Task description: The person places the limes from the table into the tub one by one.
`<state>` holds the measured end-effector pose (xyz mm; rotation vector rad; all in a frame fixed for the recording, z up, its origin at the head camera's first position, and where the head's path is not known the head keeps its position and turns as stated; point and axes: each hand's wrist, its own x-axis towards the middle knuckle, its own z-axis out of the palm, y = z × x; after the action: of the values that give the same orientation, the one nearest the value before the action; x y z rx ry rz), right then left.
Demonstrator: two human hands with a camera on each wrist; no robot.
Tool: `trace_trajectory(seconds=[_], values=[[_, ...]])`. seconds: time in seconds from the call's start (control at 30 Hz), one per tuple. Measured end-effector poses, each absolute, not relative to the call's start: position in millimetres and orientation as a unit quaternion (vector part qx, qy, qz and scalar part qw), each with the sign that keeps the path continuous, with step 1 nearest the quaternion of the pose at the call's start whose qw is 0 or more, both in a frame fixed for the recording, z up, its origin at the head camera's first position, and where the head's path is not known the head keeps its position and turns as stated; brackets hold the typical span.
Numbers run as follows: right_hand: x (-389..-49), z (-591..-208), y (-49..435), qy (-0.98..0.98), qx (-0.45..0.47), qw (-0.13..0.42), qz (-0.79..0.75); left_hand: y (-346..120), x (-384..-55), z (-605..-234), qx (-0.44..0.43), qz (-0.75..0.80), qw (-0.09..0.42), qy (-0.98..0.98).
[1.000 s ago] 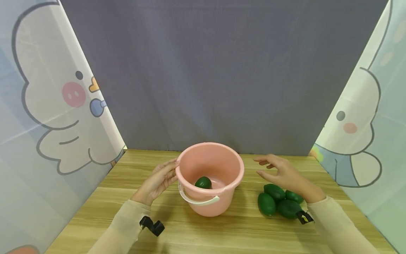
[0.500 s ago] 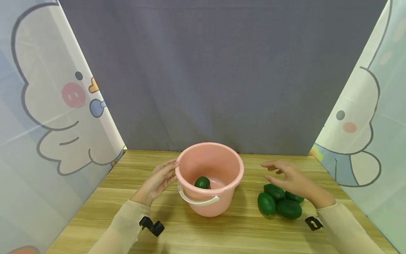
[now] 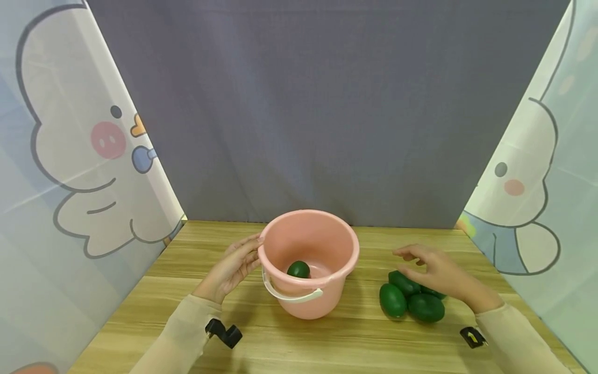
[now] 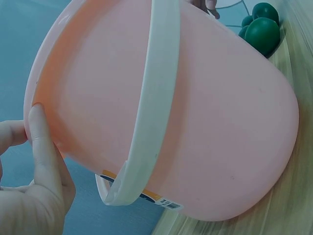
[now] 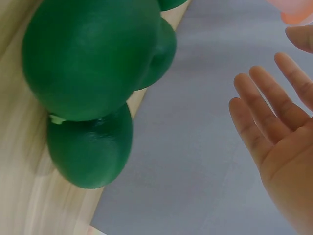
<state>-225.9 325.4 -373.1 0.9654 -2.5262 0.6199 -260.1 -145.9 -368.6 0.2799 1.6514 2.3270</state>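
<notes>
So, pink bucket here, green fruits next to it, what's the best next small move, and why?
I'd probably lower the right hand to the green fruits and grasp one: it hovers over them holding nothing, while another fruit already lies in the pink bucket, which the left hand touches.

A plain grey cloth hangs behind a wood-grain table, between pale cartoon-printed side curtains.

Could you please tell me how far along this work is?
Done, it seems: one fruit lies in the bucket. In hand: the left hand holds the bucket's rim; the right hand holds nothing, near the other fruits. Remaining, apparently: those four fruits on the table.
</notes>
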Motion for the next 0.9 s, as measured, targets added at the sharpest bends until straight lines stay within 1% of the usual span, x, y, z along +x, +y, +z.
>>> trace_trajectory(seconds=[0.27,0.5,0.63,0.9], values=[[-224.0,-380.5,331.0,-0.904,0.333,0.165,0.214,-145.7,-259.9,-368.7,0.093,0.805,0.136,0.570],[-225.1,-385.2,336.7,-0.914,0.315,0.128,0.220,-146.1,-259.8,-368.1,0.090,0.803,0.139,0.573],[-226.1,-388.1,338.4,-0.916,0.313,0.115,0.222,-145.5,-260.0,-368.1,0.089,0.805,0.139,0.570],[-228.4,-394.4,341.9,-0.917,0.319,0.105,0.215,-145.7,-260.7,-368.0,0.094,0.803,0.139,0.572]])
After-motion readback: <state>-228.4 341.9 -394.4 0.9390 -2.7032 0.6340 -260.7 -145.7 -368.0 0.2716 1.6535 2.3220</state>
